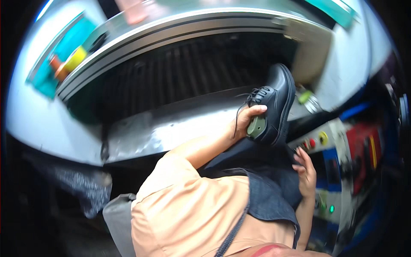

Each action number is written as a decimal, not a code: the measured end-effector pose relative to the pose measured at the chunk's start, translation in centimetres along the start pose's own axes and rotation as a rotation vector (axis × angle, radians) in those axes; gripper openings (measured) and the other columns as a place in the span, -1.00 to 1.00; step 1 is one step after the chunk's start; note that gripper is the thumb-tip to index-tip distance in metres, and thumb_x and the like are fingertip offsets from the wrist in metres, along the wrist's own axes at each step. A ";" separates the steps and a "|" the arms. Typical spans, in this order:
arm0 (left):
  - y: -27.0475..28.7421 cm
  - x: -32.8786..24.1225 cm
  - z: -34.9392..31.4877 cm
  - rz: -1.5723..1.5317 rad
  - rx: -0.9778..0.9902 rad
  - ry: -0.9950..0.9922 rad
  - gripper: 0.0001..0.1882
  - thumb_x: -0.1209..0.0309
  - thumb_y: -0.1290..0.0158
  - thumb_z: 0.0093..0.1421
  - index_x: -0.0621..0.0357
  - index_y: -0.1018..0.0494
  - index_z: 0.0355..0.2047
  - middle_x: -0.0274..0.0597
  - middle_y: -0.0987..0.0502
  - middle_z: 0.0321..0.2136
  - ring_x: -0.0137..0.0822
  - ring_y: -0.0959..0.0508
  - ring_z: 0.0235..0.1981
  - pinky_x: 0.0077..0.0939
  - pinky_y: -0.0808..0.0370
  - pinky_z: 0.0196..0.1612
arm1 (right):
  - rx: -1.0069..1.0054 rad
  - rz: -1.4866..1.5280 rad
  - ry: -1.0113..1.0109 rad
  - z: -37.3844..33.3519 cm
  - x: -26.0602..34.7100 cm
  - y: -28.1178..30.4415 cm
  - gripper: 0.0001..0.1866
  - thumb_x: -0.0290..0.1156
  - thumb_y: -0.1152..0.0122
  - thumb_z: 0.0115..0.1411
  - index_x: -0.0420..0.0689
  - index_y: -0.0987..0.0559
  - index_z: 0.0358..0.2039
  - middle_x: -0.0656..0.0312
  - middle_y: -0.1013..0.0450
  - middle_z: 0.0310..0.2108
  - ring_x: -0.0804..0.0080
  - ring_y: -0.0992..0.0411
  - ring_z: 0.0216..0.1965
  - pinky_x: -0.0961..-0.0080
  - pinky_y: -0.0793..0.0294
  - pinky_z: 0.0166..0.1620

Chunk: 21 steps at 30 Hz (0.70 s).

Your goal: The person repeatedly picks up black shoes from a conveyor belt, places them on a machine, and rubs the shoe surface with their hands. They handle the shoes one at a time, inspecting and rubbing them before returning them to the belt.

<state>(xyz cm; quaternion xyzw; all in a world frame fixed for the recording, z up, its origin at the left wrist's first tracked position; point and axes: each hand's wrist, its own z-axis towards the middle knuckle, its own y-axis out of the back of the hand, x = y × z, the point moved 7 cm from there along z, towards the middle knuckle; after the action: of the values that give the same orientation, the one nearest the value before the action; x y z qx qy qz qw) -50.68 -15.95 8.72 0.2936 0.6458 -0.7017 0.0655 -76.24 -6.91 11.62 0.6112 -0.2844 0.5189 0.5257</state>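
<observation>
In the head view, the left hand (247,118) was closed around the ankle opening of a black shoe (280,96), its thumb lying beside the laces (260,94) and most of its fingers hidden. A green block (257,127) filled that opening. The shoe was held aslant, toe pointing away from the person and sole facing right, across the right end of a shiny metal strip (171,126); whether it touched the strip could not be told. Beyond the strip's far edge lay a dark slatted bed (171,68), bounded by a curved silver rail (180,31). A brown panel (310,51) stood close past the toe, and a green-and-white item (306,98) lay near the sole, so room was tighter there than to the left, along the strip. The right hand (306,171) was half open, fingers loosely bent, holding nothing that could be seen. It was apart from the shoe, with dark space between them, and near the edge of a control box (335,133) with a red button (312,143).
</observation>
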 end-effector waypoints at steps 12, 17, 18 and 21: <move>36.0 -34.0 -21.7 0.706 -0.790 -0.592 -0.47 0.06 -0.07 0.26 0.14 -0.45 0.11 -0.02 -0.44 0.10 -0.13 -0.41 0.16 -0.11 -0.33 0.22 | -0.165 -0.027 -0.449 -3.7 -11.5 5.8 -0.57 -0.33 -0.04 0.42 -0.18 -0.41 0.24 0.16 -0.49 0.02 0.49 -0.46 -0.06 0.60 -0.45 -0.08; 36.6 -40.5 -25.2 1.199 -1.430 -0.573 -0.36 -0.06 -0.04 0.28 0.14 -0.39 0.20 0.05 -0.42 0.16 -0.07 -0.39 0.21 -0.06 -0.29 0.27 | -0.158 -0.145 -0.500 -2.8 -10.3 4.5 -0.57 -0.35 -0.10 0.39 -0.22 -0.43 0.22 0.12 -0.49 0.04 0.47 -0.47 0.00 0.57 -0.44 0.00; 36.4 -41.5 -25.7 1.343 -1.553 -0.532 -0.35 -0.06 -0.04 0.28 0.15 -0.39 0.20 0.05 -0.43 0.14 -0.06 -0.40 0.19 -0.05 -0.31 0.25 | -0.154 -0.160 -0.490 -2.1 -9.9 4.1 -0.57 -0.35 -0.11 0.38 -0.24 -0.44 0.20 0.11 -0.49 0.05 0.45 -0.47 0.01 0.55 -0.44 0.02; 36.4 -41.8 -27.3 1.713 -1.897 -0.286 -0.31 -0.09 -0.05 0.27 0.19 -0.37 0.20 0.08 -0.46 0.09 -0.02 -0.45 0.14 -0.01 -0.36 0.20 | -0.144 -0.236 -0.408 -1.7 -10.4 4.0 -0.59 -0.36 -0.13 0.36 -0.27 -0.47 0.16 0.08 -0.50 0.04 0.39 -0.47 0.05 0.49 -0.42 0.11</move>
<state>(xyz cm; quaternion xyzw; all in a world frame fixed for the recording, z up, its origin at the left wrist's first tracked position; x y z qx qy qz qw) 9.64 -7.88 -1.89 0.3739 0.4836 0.2706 0.7437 -83.54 -8.51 3.11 0.6931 -0.3475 0.2982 0.5567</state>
